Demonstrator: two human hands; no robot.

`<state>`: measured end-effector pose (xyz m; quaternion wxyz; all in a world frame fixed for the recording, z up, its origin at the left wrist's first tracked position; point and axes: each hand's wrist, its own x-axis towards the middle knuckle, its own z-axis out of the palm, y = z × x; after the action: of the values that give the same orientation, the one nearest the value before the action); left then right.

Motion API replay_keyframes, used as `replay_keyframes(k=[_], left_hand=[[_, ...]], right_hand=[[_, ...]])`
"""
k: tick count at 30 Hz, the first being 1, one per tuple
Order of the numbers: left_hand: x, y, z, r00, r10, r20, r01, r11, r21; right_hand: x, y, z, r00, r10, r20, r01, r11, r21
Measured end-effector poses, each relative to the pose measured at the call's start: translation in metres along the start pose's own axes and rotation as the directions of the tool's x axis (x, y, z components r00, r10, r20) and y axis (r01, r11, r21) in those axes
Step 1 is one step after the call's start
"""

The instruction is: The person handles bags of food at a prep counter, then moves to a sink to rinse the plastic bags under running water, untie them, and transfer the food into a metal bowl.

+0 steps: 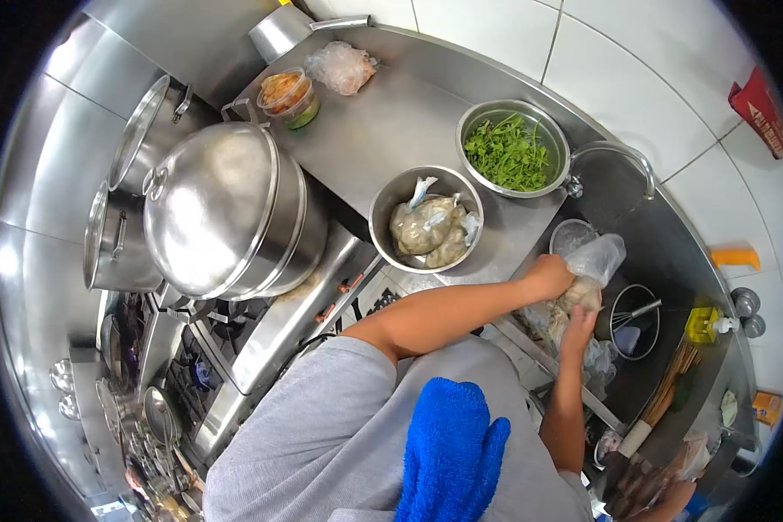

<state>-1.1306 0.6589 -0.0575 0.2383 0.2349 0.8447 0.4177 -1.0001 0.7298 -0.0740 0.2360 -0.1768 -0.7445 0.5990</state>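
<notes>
Over the sink, both hands are on a clear plastic bag (597, 257) with pale, lumpy contents that I cannot make out. My left hand (549, 278) is closed around the bag's upper part. Lower down, my right hand (578, 329) has its fingers wrapped against the bulging, filled part. Beneath the hands, more clear plastic bags (598, 361) lie at the sink's near side, partly hidden. Just right of the hands stands a metal pot (616, 326) with a whisk (637, 314) in it.
On the steel counter (383, 104) are a bowl of bagged food (426, 217), a bowl of green herbs (515, 155) and plastic tubs (287, 94). A large lidded steamer pot (226, 209) stands left. A faucet (635, 157) arches over the sink; a yellow soap bottle (703, 325) sits right.
</notes>
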Motion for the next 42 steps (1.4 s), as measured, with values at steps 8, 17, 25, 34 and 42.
replay_keyframes(k=[8,17,25,34,42], left_hand=[[-0.019,0.014,-0.038,0.707,0.655,0.268,-0.692,0.562,0.453],[-0.007,0.001,-0.033,0.818,0.574,0.034,-0.572,0.806,0.153],[0.003,0.000,-0.038,0.965,0.261,0.018,-0.249,0.899,0.359],[0.000,0.023,-0.038,0.848,0.461,0.262,-0.520,0.820,0.240],[0.031,0.041,-0.052,0.942,0.184,0.280,-0.300,0.836,0.460]], right_hand=[[-0.014,0.102,-0.028,0.509,0.137,0.850,-0.848,-0.090,0.522],[-0.004,0.068,0.007,0.514,-0.284,0.810,-0.854,-0.079,0.514],[-0.006,0.027,0.028,0.936,0.317,0.155,-0.352,0.869,0.348],[0.014,0.039,0.006,0.533,0.423,0.733,-0.817,0.031,0.576],[0.066,-0.105,-0.063,0.907,-0.420,0.020,0.354,0.739,-0.573]])
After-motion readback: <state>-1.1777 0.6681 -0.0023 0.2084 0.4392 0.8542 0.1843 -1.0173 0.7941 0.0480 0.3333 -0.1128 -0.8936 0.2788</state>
